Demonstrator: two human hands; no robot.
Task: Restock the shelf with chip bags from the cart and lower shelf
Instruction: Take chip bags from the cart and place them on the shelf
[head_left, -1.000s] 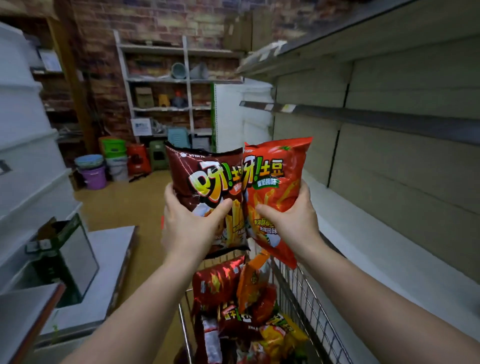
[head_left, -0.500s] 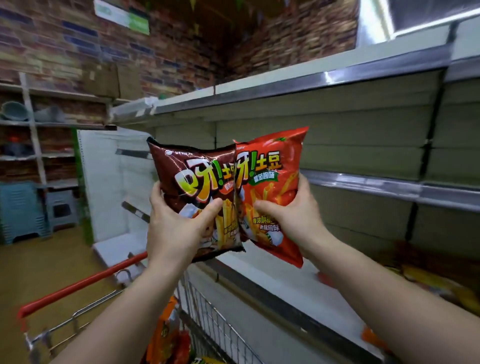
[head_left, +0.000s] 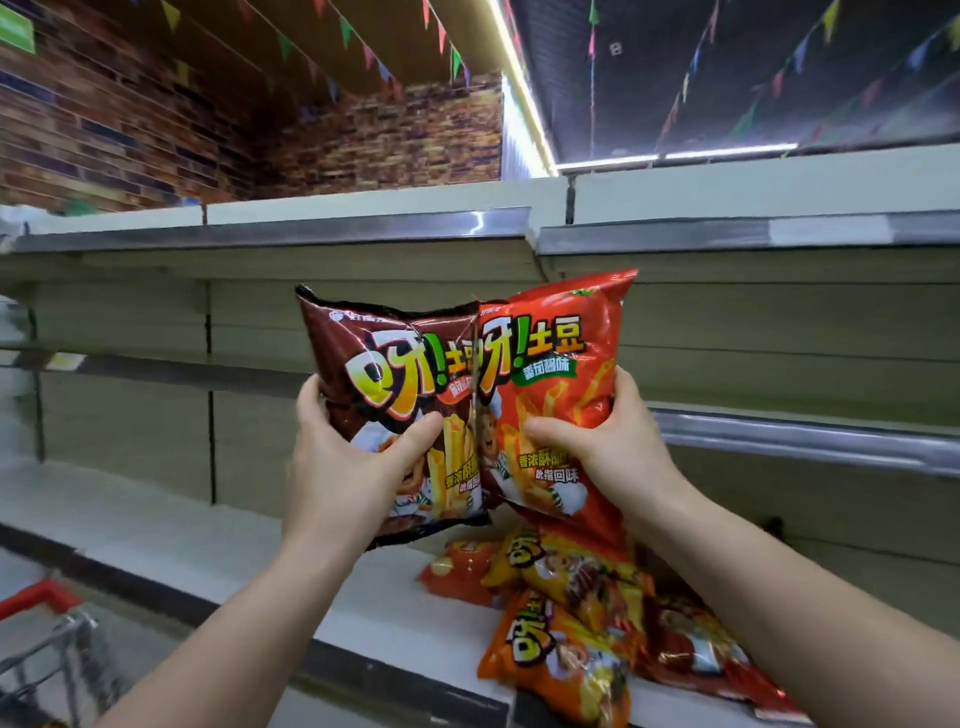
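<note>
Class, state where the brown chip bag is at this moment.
In the head view the brown bag is centre frame, held upright in the left hand, its right edge against the red bag and in front of the shelves.

A shop aisle is showing here: long tiers of pale metal shelving (head_left: 363, 228) with price-strip edges are running across the view, branded chip bags (head_left: 566, 623) are lying on the lowest shelf, a red-handled wire cart (head_left: 41, 623) is standing at lower left, and bunting flags (head_left: 441, 36) are hanging overhead.
</note>
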